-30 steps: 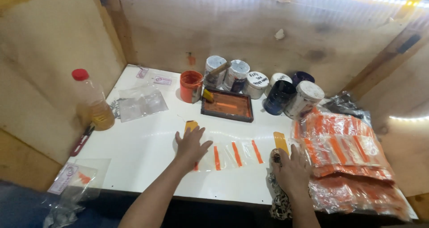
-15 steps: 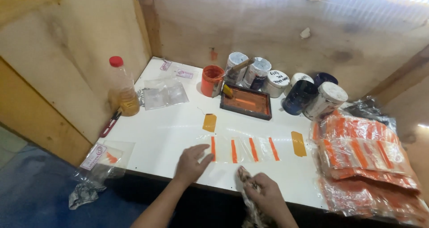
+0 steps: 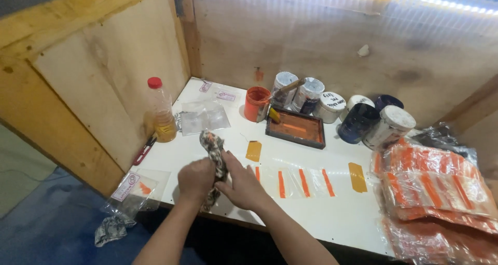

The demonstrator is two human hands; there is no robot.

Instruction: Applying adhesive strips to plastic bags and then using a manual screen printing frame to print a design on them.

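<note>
Rag, a mottled cloth at the table's near-left edge, is bunched between left hand and right hand, both closed around its middle; judged soft, light, limp, with the orange tray at two o'clock.

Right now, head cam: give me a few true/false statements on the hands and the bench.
1. Both hands hold a patterned rag. True: the left hand and right hand grip it together.
2. The plastic bottle has a blue cap. False: the cap is red.
3. The shallow tray holds orange paint. True.
4. The clear sheet with orange stripes lies left of the bottle. False: it lies to the right, beside the right hand.
5. Bagged orange-striped packets are stacked at the right edge. True.
</note>
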